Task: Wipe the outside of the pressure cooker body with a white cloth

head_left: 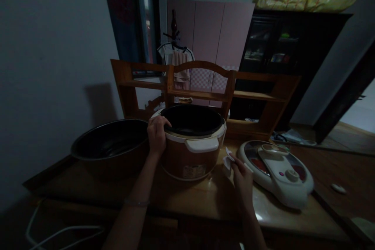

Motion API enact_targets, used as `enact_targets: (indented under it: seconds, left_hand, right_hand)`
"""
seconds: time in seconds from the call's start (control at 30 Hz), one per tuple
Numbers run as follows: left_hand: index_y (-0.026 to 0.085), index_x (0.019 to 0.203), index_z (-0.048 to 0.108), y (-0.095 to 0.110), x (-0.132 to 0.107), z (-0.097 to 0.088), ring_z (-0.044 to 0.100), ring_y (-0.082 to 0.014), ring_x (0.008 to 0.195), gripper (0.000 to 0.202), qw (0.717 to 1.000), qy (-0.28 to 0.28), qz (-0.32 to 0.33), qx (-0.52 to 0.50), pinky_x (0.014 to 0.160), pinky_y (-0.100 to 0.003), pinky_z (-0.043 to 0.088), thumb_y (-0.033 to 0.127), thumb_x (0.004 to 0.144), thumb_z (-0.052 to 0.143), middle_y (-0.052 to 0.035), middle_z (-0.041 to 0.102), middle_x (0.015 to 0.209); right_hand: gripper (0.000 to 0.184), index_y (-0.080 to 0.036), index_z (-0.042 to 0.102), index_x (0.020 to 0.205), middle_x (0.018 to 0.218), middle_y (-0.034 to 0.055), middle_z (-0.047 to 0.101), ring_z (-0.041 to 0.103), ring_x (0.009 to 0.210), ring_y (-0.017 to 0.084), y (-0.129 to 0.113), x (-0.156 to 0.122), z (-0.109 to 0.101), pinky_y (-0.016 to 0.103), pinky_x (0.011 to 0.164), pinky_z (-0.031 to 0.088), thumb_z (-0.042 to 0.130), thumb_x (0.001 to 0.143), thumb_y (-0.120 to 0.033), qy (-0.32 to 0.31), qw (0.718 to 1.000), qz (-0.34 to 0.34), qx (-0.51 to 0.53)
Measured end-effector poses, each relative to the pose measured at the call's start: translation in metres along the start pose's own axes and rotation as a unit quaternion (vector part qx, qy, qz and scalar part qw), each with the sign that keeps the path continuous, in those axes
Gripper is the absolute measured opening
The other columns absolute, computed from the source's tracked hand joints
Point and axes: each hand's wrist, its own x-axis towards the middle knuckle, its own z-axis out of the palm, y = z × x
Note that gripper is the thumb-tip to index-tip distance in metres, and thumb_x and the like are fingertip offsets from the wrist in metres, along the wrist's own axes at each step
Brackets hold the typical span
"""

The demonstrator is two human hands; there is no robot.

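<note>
A large rice cooker body (178, 160) stands lidless on the wooden desk, its dark inside showing. My left hand (157, 133) grips the cooker's rim on the left, fingers curled over the edge. To the right of the cooker, my right hand (242, 174) pinches a crumpled white tissue (229, 160) above the desk. The cooker's lid (281, 172), pale with clear windows and a knob, lies flat beyond my right hand. At the left sits a wide black inner pot (109, 140), apart from the cooker body.
The wooden desk (181, 203) carries a low shelf rack (202, 94) along its back. A wall (64, 39) closes off the left side. A white cable or tube (70, 228) shows at the lower left. Wooden floor (325, 168) lies to the right.
</note>
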Motion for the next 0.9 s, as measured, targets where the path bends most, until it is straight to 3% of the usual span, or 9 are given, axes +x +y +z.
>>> enact_targets:
  seconds: [0.13, 0.37, 0.7, 0.9]
  left_hand:
    - [0.025, 0.060, 0.054, 0.002, 0.000, 0.000, 0.057, -0.0208, 0.084, 0.050, 1.000, 0.002, -0.006, -0.001, 0.094, -0.037, 0.038, 0.037, 0.101, 0.026, -0.0027, 0.060, 0.069]
    - [0.025, 0.062, 0.055, 0.000, 0.000, 0.001, 0.059, -0.0213, 0.085, 0.051, 1.000, 0.006, -0.010, 0.003, 0.094, -0.037, 0.039, 0.040, 0.100, 0.026, -0.0036, 0.064, 0.074]
    - [0.025, 0.061, 0.054, 0.002, 0.001, 0.000, 0.058, -0.0206, 0.081, 0.049, 1.000, 0.001, -0.002, 0.000, 0.095, -0.037, 0.039, 0.036, 0.100, 0.026, -0.0031, 0.062, 0.070]
    - [0.025, 0.061, 0.055, 0.002, 0.000, 0.000, 0.058, -0.0209, 0.084, 0.050, 1.000, 0.006, -0.009, 0.001, 0.094, -0.037, 0.040, 0.038, 0.100, 0.026, -0.0036, 0.063, 0.072]
  right_hand:
    - [0.046, -0.014, 0.074, 0.116, 0.112, 0.0125, 0.074, 0.067, 0.104, 0.032, 0.002, 0.008, 0.016, 0.043, 0.091, 0.051, 0.058, 0.080, -0.039, -0.039, 0.998, 0.020, 0.033]
    - [0.042, -0.015, 0.075, 0.112, 0.105, 0.0104, 0.076, 0.071, 0.097, 0.030, -0.007, -0.001, 0.028, 0.039, 0.081, 0.056, 0.058, 0.080, -0.037, -0.082, 0.995, 0.028, 0.055]
    - [0.038, -0.015, 0.077, 0.107, 0.103, 0.0098, 0.077, 0.069, 0.100, 0.033, -0.004, -0.003, 0.025, 0.043, 0.085, 0.054, 0.059, 0.081, -0.034, -0.100, 0.995, 0.001, 0.008]
    - [0.040, -0.013, 0.074, 0.114, 0.107, 0.0122, 0.076, 0.069, 0.100, 0.035, -0.003, -0.015, 0.024, 0.045, 0.088, 0.052, 0.057, 0.085, -0.035, -0.093, 0.995, -0.015, -0.034]
